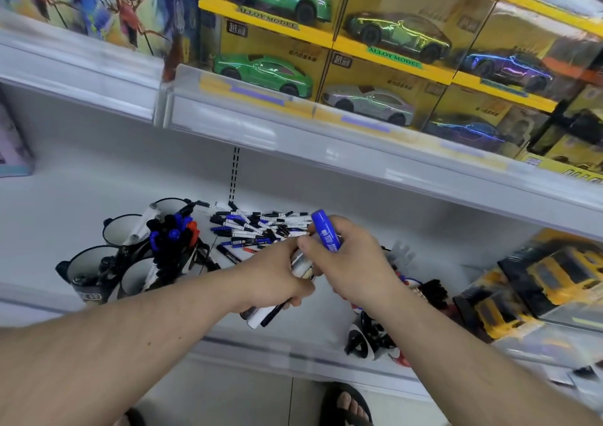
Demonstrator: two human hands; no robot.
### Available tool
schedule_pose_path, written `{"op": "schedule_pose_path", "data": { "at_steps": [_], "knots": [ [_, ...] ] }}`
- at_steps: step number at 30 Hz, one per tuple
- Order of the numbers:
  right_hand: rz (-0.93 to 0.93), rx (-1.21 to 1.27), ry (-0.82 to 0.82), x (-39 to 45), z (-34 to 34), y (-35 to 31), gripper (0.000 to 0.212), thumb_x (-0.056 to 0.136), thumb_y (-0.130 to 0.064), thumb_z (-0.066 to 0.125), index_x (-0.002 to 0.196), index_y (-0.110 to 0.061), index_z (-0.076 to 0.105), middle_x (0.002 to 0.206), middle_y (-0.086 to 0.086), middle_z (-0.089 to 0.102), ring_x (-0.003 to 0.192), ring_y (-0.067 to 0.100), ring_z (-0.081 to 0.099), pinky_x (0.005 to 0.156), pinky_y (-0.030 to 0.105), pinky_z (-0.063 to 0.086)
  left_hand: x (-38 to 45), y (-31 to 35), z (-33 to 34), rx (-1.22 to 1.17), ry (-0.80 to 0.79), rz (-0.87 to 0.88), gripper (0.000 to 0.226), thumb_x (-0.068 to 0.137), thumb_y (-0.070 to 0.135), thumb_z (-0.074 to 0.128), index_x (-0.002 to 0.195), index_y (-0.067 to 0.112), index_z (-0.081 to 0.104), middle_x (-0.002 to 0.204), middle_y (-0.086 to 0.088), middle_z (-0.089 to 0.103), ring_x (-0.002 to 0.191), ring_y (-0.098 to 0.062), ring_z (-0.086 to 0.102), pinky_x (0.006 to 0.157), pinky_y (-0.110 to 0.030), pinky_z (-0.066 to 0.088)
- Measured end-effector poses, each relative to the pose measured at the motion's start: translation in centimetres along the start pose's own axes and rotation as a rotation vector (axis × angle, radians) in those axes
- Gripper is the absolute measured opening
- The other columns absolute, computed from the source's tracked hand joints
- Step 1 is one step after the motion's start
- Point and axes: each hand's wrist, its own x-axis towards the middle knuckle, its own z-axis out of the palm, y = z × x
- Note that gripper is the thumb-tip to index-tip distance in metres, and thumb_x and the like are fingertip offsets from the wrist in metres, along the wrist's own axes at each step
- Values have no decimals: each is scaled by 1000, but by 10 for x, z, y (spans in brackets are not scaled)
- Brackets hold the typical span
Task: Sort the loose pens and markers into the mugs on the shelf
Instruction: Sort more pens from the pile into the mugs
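Note:
A heap of loose pens and markers (257, 228) lies at the back of the white shelf (98, 190). Black mugs stand at the left: one crammed with markers (176, 230), and beside it a mug (122, 228) holding one white pen. My right hand (346, 259) grips a thick blue marker (326, 231), its end pointing up. My left hand (277, 279) holds a bundle of markers (264, 316), silver, white and black, whose ends stick out below the fist. Both hands meet above the shelf's middle.
More mugs (83, 270) stand at the front left. Another mug with pens (365, 337) lies at the shelf's front edge under my right forearm. Yellow toy truck boxes (548, 282) fill the right. Boxed model cars (270, 70) sit on the shelf above.

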Motion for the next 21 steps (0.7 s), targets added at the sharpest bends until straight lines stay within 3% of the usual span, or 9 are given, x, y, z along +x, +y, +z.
{"op": "schedule_pose_path", "data": {
  "at_steps": [2, 4, 7, 9, 12, 17, 21],
  "knots": [
    [5, 0, -7, 3, 3, 3, 15, 84, -31, 70, 85, -21, 59, 71, 3, 66, 51, 18, 57, 47, 31, 46, 1, -2, 1, 0, -36, -15, 22, 83, -6, 58, 88, 14, 50, 68, -2, 58, 56, -15, 60, 58, -31, 52],
    [61, 106, -5, 5, 2, 6, 10, 86, -19, 67, 83, -18, 58, 67, 6, 61, 40, 12, 46, 41, 23, 38, 1, -3, -2, -146, -142, -91, 26, 81, -15, 57, 91, 8, 50, 75, -6, 58, 62, -20, 61, 61, -34, 55],
    [137, 208, 71, 10, -5, 8, 4, 86, -9, 57, 84, -9, 55, 62, 10, 56, 43, 18, 42, 43, 25, 36, 2, -7, -11, -395, -334, -245, 33, 84, -18, 53, 106, 6, 54, 81, -6, 61, 63, -19, 62, 60, -34, 56],
    [190, 278, 151, 15, -14, 12, 2, 87, -7, 54, 85, -9, 54, 63, 12, 54, 44, 20, 40, 43, 27, 36, 3, -12, -14, -406, -370, -285, 32, 86, -14, 54, 107, 9, 56, 81, -5, 62, 61, -17, 59, 58, -32, 55],
    [262, 366, 240, 24, -32, 23, 4, 90, -8, 52, 86, -8, 53, 64, 12, 51, 43, 19, 38, 43, 27, 36, 7, -16, -13, -401, -310, -316, 28, 89, -6, 61, 113, 7, 57, 80, -4, 62, 58, -15, 57, 55, -29, 51],
    [317, 412, 415, 50, -74, 57, 11, 92, -9, 58, 82, -9, 55, 62, 11, 50, 36, 16, 35, 40, 25, 30, 20, -23, -13, -482, -88, -320, 15, 90, -3, 62, 102, 4, 58, 85, -13, 61, 58, -17, 58, 54, -29, 51],
    [319, 281, 519, 71, -112, 94, 8, 88, -9, 58, 81, -10, 53, 69, 17, 47, 51, 22, 35, 48, 31, 31, 36, -19, -2, -597, 40, -276, 13, 88, -4, 64, 99, 3, 64, 85, -12, 66, 63, -18, 63, 60, -31, 55]
  ]
}}
